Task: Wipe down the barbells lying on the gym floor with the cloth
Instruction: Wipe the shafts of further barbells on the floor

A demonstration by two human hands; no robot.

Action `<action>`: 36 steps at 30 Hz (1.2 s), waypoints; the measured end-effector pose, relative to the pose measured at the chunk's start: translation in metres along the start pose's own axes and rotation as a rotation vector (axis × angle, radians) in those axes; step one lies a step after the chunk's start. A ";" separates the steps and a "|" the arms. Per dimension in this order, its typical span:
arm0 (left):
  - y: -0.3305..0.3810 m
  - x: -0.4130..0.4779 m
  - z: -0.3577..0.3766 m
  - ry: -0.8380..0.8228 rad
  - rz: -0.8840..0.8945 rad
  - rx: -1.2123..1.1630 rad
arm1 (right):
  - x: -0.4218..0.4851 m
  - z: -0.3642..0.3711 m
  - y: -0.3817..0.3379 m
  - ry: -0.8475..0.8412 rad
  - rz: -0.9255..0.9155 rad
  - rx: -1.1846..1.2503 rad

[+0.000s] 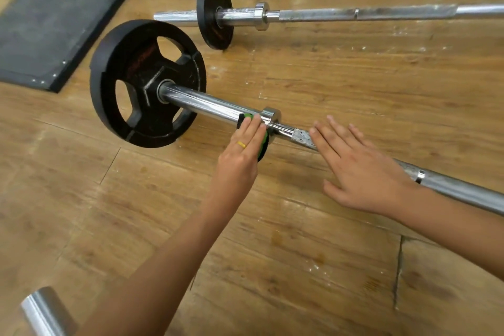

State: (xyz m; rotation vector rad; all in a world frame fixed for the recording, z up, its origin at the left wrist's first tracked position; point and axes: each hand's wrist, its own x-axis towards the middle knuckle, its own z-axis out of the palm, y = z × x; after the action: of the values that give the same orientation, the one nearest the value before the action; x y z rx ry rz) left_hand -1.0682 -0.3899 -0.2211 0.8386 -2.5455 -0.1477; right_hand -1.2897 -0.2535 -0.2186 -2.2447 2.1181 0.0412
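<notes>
1. Two barbells were laid out on the wooden floor (354,82). The near barbell (207,103) was angled from centre left down to the right edge, and the far barbell (381,12) was stretched across the top.
2. The cloth (263,148), green and black, was pressed against the near barbell's sleeve right beside the collar (271,116). It was mostly hidden under the left hand (242,153).
3. The left grip was spread wide, with fingers straight and flat on the cloth. A yellow ring (241,144) was worn on one finger.
4. The right hand (362,172) was laid flat over the shaft just past the collar, grip wide too and nothing held. Actual contact with the bar couldn't be made out tbh.
5. A big black plate (122,68) was loaded on the near sleeve, and a smaller plate (211,24) on the far one.
6. A dark mat (54,13) was seen top left, and a bare steel end (45,311) bottom left.
</notes>
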 end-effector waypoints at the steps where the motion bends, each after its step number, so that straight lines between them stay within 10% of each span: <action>1: -0.001 0.010 -0.003 -0.011 0.005 0.000 | 0.001 -0.001 0.002 -0.005 0.003 0.003; 36: -0.004 0.040 -0.008 -0.192 -0.023 0.016 | 0.011 -0.002 0.024 -0.005 -0.002 0.049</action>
State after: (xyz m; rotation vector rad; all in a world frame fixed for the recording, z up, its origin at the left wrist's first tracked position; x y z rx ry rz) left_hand -1.0911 -0.4164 -0.1997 0.8989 -2.7196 -0.2253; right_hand -1.3131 -0.2655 -0.2179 -2.2169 2.0911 -0.0059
